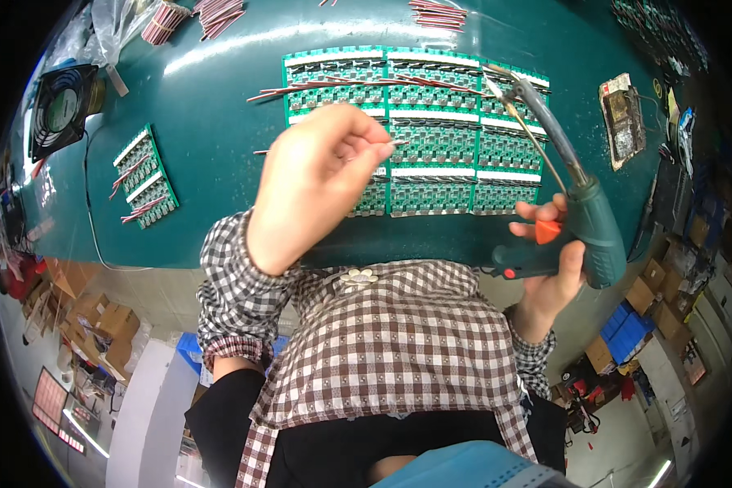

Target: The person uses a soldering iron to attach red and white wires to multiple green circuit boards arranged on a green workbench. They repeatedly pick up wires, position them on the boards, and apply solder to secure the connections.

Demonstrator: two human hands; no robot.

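Several green circuit board panels (433, 197) lie in a block on the green table, with white strips and rows of small parts. Across the upper rows run red and dark wires (333, 84). My left hand (313, 175) hovers over the left part of the panels, thumb and forefinger pinched on a short thin wire (400, 142). My right hand (549, 293) is wrapped round the handle of a green soldering gun (598, 232) with an orange trigger. Its metal tube and thin tip reach up and left over the panels' upper right corner.
A smaller circuit board panel (156, 185) with wires lies at left, near a black fan (63, 110). Wire bundles (220, 16) and a clear plastic bag (110, 32) are at the back. A stained tray (622, 122) sits at right. Cartons (106, 325) stand below the table's left side.
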